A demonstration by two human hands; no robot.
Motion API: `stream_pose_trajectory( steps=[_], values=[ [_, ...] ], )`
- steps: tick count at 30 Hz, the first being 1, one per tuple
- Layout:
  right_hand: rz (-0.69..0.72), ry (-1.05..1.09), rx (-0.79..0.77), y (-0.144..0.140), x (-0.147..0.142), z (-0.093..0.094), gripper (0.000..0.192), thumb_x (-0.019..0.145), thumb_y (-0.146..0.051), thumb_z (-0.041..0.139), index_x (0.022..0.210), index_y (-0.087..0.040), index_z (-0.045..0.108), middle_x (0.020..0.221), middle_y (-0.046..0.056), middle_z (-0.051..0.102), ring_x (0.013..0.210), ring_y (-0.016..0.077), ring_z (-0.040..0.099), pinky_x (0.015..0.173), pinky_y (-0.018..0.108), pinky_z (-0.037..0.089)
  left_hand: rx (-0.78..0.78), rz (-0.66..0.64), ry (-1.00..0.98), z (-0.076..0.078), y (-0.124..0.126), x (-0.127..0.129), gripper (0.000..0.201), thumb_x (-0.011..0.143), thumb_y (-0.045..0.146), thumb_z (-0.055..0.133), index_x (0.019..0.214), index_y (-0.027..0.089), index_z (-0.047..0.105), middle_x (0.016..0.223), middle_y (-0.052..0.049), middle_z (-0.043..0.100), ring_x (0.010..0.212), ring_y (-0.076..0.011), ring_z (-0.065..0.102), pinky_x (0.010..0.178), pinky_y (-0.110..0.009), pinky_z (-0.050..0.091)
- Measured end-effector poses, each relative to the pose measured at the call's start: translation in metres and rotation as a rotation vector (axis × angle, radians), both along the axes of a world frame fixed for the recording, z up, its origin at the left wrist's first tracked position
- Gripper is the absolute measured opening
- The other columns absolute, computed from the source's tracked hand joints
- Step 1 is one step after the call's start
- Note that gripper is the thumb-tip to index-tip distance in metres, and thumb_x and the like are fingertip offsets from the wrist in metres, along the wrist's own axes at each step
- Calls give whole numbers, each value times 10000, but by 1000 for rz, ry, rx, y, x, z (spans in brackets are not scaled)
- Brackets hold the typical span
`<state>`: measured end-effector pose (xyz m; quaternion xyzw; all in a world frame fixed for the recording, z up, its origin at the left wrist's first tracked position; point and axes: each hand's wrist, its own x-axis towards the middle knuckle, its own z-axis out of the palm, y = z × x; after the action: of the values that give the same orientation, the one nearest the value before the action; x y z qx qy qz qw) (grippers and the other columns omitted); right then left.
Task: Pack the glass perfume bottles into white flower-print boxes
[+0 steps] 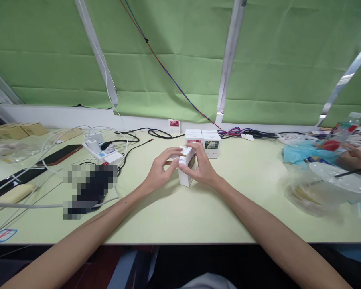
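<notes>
Between my two hands a small white box (pixel 185 179) stands upright on the table, with a picture on its right side. My left hand (pixel 161 171) has its thumb and fingers at the box's top left edge. From the right, my right hand (pixel 203 167) grips the same box, thumb on the near side and fingers over the far top edge. Just behind stand more white boxes, one with a red flower picture (pixel 193 135) and one with a white flower picture (pixel 211 145). My right fingers partly hide the red one.
A small white card with a red picture (pixel 175 126) leans at the back wall. Left lie a power strip (pixel 104 151), cables, phones and a blurred-out dark object (pixel 93 190). Right are a lidded plastic cup (pixel 337 184), a blue cloth (pixel 301 153) and another person's hand (pixel 356 156).
</notes>
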<state>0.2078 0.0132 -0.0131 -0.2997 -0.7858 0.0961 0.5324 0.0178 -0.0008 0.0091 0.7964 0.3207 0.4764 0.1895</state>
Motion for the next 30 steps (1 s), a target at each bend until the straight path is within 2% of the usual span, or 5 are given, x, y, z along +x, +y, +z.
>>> stream_pose_trajectory(
  steps=[30],
  values=[
    [9,2,2,1,0,0,572,856,-406,693,1332,-258,413,1278,123,482,1263,281,485,1068,482,450,30,14,19,1,0,-1,243,987,351,509,1134,236,666,1310,-78,646,1211,-215,613,818,-282,585]
  ],
)
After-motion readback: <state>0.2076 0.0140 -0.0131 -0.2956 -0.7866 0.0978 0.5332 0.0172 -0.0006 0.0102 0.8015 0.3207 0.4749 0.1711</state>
